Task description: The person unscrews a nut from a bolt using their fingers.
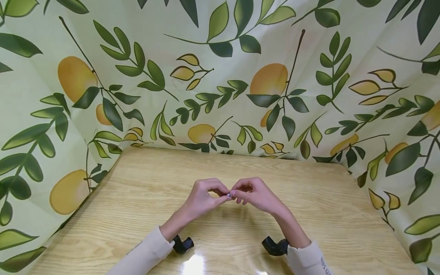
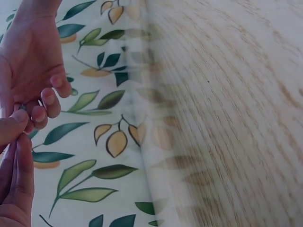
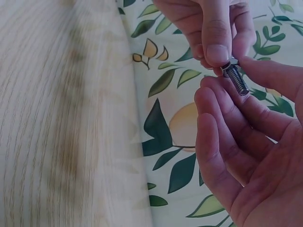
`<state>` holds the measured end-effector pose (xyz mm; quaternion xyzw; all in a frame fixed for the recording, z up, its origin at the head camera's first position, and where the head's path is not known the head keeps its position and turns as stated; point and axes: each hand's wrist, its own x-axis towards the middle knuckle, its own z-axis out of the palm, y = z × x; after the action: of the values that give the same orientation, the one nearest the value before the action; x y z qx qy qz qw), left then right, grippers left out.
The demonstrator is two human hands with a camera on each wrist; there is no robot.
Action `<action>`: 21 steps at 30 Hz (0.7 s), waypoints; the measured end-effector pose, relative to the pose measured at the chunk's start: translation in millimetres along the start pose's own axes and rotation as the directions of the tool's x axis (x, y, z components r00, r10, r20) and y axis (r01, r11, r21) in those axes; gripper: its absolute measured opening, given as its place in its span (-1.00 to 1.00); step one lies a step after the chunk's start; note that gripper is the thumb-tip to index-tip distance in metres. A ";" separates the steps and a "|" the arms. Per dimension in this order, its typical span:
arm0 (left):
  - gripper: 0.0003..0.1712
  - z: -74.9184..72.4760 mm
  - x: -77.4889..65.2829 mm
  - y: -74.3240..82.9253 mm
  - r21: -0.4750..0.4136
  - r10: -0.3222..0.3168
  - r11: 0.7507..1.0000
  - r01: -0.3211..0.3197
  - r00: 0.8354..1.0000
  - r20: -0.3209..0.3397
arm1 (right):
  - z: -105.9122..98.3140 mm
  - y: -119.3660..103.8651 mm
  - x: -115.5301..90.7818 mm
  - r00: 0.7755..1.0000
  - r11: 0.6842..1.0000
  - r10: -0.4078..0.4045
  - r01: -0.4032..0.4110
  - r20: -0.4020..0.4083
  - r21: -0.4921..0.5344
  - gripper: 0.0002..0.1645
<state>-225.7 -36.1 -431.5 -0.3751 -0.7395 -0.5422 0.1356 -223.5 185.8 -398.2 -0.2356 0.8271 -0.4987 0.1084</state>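
A small metal bolt (image 3: pixel 236 80) with a threaded shank shows best in the right wrist view, pointing down to the right. My left hand (image 1: pixel 206 196) pinches its upper end between thumb and fingers. At that end sits a wider collar, a head or a nut; I cannot tell which. From the other side my right hand (image 1: pixel 257 194) holds thumb and index finger against the same end, its other fingers loosely curved below the shank. In the head view the bolt is a mere glint between the fingertips. The left wrist view mostly hides it behind the fingers.
Both hands are above a light wood-grain table (image 1: pixel 165 168). A cloth (image 1: pixel 220 68) printed with leaves and fruit rises behind it and along both sides. Black curved wrist mounts (image 1: pixel 275 246) sit at the sleeves. Light glares on the near table edge.
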 end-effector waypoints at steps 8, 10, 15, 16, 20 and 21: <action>-0.88 0.4 -1.0 0.2 -0.005 0.068 0.998 -0.069 0.997 -0.046 | 0.2 -2.1 -3.0 0.999 1.000 -0.004 0.003 0.049 0.019 -0.76; -0.88 -0.4 -0.8 0.8 -0.007 0.087 0.996 -0.088 0.995 -0.056 | 0.0 -2.9 -2.6 0.998 1.000 -0.008 0.006 0.055 0.027 -0.76; -0.87 -2.2 1.1 2.0 0.002 0.135 0.991 -0.135 0.989 -0.052 | -1.2 -4.5 -2.4 0.999 0.999 -0.011 0.010 0.036 0.042 -0.75; -0.87 -2.5 1.4 2.3 0.005 0.137 0.991 -0.137 0.990 -0.045 | -1.6 -4.5 -2.5 0.999 0.999 -0.014 0.012 0.032 0.041 -0.76; -0.85 -3.8 2.2 4.6 0.026 0.130 0.991 -0.129 0.991 -0.013 | -2.4 -3.6 -3.2 1.000 0.999 -0.024 0.024 0.018 0.027 -0.75; -0.85 -4.1 2.4 5.1 0.035 0.131 0.991 -0.131 0.991 -0.005 | -2.6 -3.5 -3.3 0.999 0.999 -0.028 0.027 0.016 0.020 -0.74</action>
<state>-224.6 -38.1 -424.9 -0.4185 -0.7219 -0.5208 0.1802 -220.7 188.1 -394.1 -0.2498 0.8178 -0.5066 0.1105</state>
